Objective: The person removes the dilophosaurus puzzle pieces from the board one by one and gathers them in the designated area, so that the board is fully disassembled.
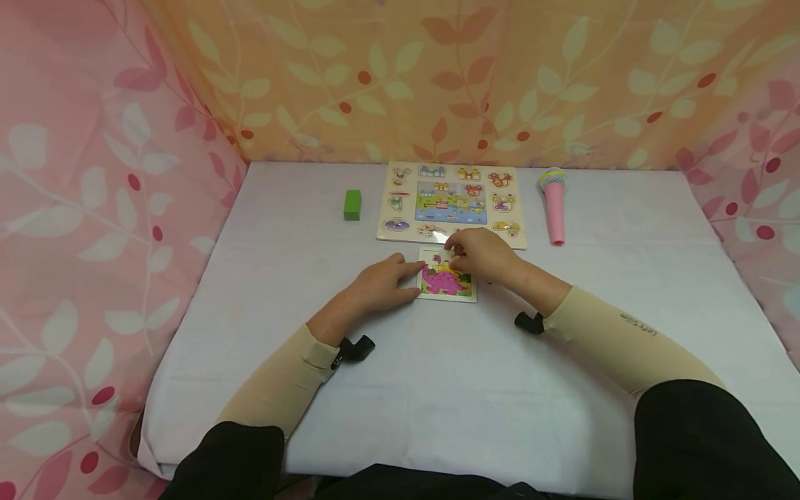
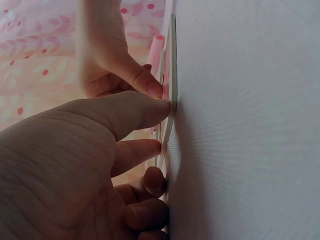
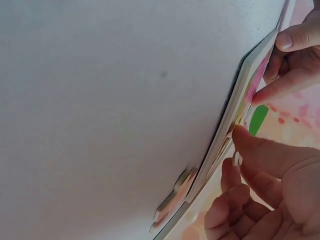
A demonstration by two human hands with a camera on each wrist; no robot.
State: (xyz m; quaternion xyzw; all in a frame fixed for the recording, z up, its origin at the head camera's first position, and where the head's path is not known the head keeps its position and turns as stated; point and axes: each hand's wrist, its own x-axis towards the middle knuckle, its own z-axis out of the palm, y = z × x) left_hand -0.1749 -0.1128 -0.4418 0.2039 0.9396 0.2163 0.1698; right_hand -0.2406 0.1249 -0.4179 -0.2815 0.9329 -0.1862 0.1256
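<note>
A small dinosaur puzzle board (image 1: 442,281) with a pale frame lies on the table. My left hand (image 1: 381,283) touches its left side with thumb and index finger spread; in the left wrist view the thumb of that hand (image 2: 75,135) presses the board's edge (image 2: 173,60). Over the board's upper right is my right hand (image 1: 484,253), its fingers hiding that corner. The right wrist view shows this hand (image 3: 280,185) pinching a small white-edged piece (image 3: 237,159), mostly hidden, with the thumb tip at the board's surface. A loose piece (image 3: 175,197) lies beside the board.
Directly behind the small board lies a larger picture puzzle (image 1: 450,203). A green block (image 1: 353,205) stands to its left, and a pink toy microphone (image 1: 555,208) lies to its right. Patterned curtains (image 1: 437,76) border the back and sides of the white table (image 1: 400,403).
</note>
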